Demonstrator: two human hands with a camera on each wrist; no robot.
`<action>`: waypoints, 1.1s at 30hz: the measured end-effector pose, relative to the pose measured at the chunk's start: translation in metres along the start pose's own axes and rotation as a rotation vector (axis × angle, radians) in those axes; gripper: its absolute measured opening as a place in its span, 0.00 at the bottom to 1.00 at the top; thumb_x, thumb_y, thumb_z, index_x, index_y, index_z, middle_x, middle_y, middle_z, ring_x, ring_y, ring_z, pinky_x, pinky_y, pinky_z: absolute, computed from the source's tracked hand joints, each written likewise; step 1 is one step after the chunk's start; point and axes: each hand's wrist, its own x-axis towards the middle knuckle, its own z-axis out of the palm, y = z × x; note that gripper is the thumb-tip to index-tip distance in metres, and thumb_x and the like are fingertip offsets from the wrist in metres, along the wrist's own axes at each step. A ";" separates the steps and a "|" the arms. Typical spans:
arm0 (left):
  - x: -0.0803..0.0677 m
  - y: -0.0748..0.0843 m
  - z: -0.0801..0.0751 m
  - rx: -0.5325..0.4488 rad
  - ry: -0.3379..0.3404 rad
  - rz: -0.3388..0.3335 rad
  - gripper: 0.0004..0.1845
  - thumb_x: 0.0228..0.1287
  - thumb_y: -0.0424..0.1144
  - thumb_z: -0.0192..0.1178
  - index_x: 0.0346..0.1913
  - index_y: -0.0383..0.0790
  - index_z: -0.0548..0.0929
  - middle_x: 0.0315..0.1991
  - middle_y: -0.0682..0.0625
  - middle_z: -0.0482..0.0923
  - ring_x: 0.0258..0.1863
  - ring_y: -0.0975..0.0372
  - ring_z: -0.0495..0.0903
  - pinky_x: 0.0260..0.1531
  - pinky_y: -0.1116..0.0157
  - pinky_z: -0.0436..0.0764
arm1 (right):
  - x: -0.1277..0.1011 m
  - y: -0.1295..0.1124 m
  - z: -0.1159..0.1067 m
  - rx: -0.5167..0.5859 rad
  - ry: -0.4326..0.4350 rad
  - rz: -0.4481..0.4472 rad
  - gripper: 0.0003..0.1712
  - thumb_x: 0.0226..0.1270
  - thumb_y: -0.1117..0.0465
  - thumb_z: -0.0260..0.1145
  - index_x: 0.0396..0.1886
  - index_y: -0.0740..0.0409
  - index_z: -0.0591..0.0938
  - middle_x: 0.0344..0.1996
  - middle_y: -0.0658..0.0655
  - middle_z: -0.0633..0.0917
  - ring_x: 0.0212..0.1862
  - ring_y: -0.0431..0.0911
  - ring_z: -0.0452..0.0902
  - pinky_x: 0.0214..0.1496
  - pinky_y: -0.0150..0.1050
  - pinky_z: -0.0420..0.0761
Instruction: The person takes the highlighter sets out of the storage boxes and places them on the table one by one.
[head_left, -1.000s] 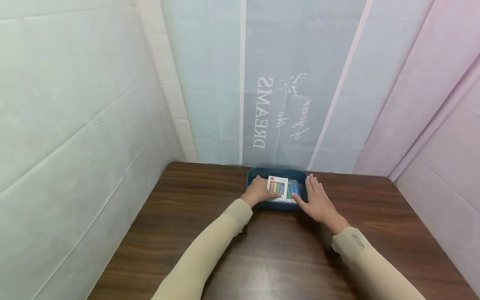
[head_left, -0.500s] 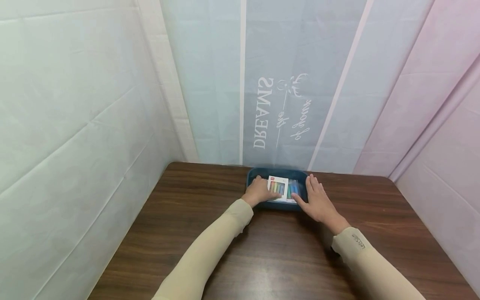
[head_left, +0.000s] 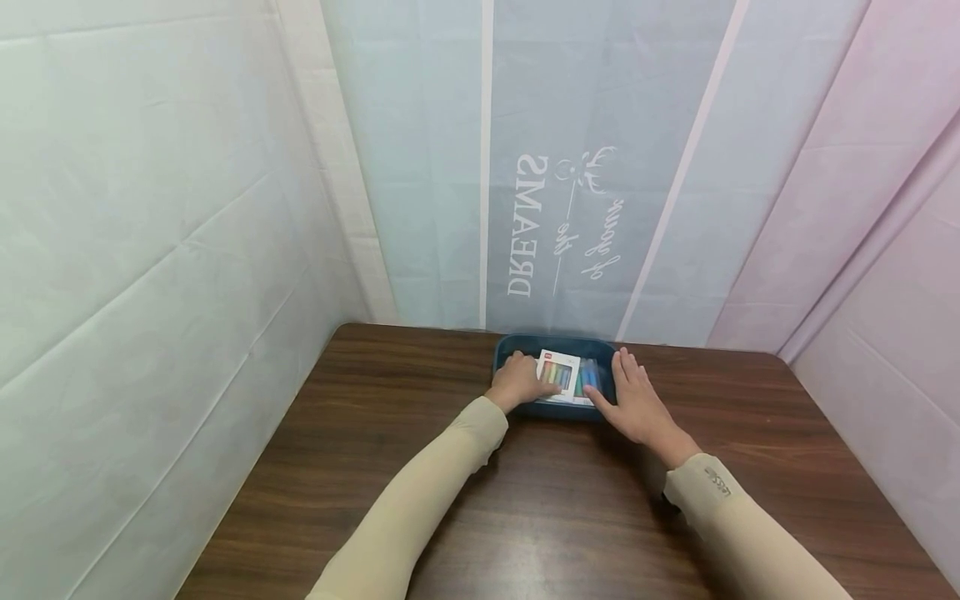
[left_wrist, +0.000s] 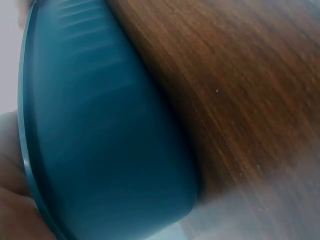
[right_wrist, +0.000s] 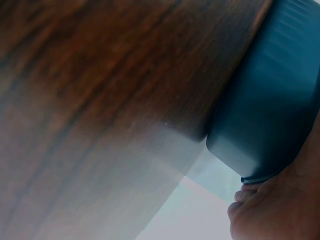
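A dark teal plastic basket [head_left: 551,412] stands at the table's far edge. Inside lies a white box of coloured sticks [head_left: 558,372], with a clear pack of blue and green sticks [head_left: 591,377] at its right. My left hand [head_left: 517,382] reaches over the basket's left part and holds the white box, thumb across its front and fingers at its left side. My right hand [head_left: 639,407] rests against the basket's right side, fingers straight, thumb over the front rim near the clear pack. The wrist views show mostly the basket's outer wall [left_wrist: 110,125].
The brown wood-grain table [head_left: 540,517] extends toward me and to both sides. A blue-grey printed curtain [head_left: 442,208] hangs directly behind the basket. Pale cloth walls [head_left: 150,292] stand left and right.
The white box has turned slightly clockwise, its top leaning right toward the clear pack. Both hands stay nearly in place.
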 end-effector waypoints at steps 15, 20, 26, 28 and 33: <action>0.006 0.000 -0.001 -0.006 -0.024 -0.025 0.34 0.65 0.65 0.72 0.54 0.36 0.89 0.54 0.43 0.80 0.48 0.56 0.77 0.46 0.57 0.84 | 0.002 0.000 -0.002 0.006 -0.011 -0.001 0.61 0.82 0.30 0.53 0.84 0.77 0.44 0.85 0.76 0.41 0.86 0.70 0.35 0.84 0.66 0.40; 0.007 0.002 -0.003 0.002 -0.032 -0.035 0.36 0.65 0.65 0.73 0.57 0.34 0.88 0.56 0.42 0.79 0.49 0.55 0.77 0.48 0.56 0.84 | 0.004 0.002 -0.002 -0.006 -0.006 -0.003 0.61 0.82 0.29 0.53 0.84 0.77 0.45 0.85 0.76 0.42 0.85 0.71 0.37 0.85 0.66 0.41; 0.009 0.003 -0.004 0.008 -0.051 -0.053 0.38 0.66 0.66 0.72 0.61 0.34 0.87 0.59 0.41 0.79 0.55 0.53 0.78 0.53 0.54 0.84 | 0.004 0.003 -0.002 -0.002 -0.002 -0.005 0.61 0.82 0.30 0.53 0.84 0.77 0.45 0.85 0.76 0.43 0.85 0.71 0.37 0.84 0.66 0.42; 0.009 0.003 -0.004 0.006 -0.055 -0.060 0.38 0.65 0.66 0.72 0.61 0.34 0.87 0.60 0.41 0.79 0.56 0.53 0.79 0.54 0.53 0.84 | 0.004 0.003 -0.002 -0.002 -0.002 -0.005 0.61 0.82 0.30 0.53 0.84 0.77 0.45 0.85 0.76 0.43 0.85 0.71 0.37 0.84 0.67 0.42; 0.010 0.002 -0.005 -0.011 -0.058 -0.070 0.35 0.65 0.66 0.72 0.55 0.35 0.90 0.60 0.40 0.80 0.56 0.52 0.79 0.53 0.54 0.84 | 0.004 0.002 -0.003 -0.005 -0.004 -0.005 0.61 0.82 0.30 0.54 0.84 0.77 0.45 0.85 0.76 0.43 0.85 0.71 0.38 0.84 0.67 0.43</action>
